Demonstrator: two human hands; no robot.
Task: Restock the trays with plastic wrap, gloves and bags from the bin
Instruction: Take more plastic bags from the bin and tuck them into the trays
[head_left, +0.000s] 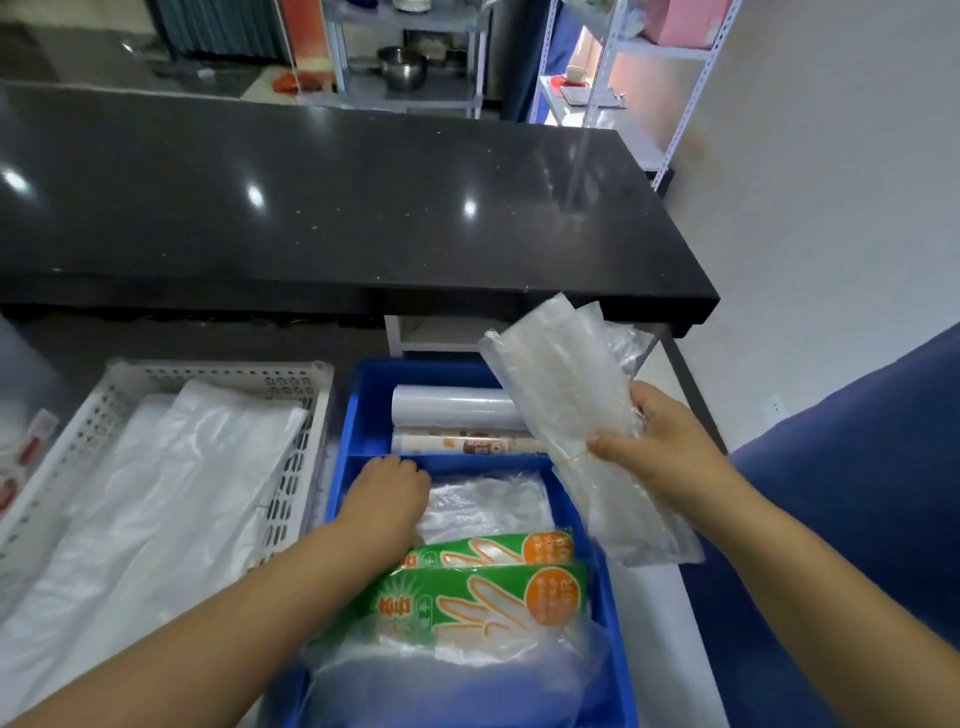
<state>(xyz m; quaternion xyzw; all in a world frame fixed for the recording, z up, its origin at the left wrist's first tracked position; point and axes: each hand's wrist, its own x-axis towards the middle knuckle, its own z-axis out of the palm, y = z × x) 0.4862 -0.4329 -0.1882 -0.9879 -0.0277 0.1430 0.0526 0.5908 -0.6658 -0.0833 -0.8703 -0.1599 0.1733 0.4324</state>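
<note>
While right hand (660, 441) grips bag bundle (566, 395) above blue bin (363, 415), left hand (387, 493): grip unclear, beside glove packs (483, 597).

From my end this reads as the back area of a small food shop or eatery kitchen. A long polished black stone tabletop (363, 208) runs across the room, and behind it a grey shelf unit (410, 96) carries steel mixing bowls (402, 67). Slotted angle-iron racking (696, 78) stands along the white wall (831, 182) (storeroom stuff, not home furniture). Close to me, a blue bin (371, 405) holds rolls of plastic wrap (452, 408) and packs of disposable gloves (483, 597), beside a white perforated tray (218, 371) of plastic bags (182, 467).
</note>
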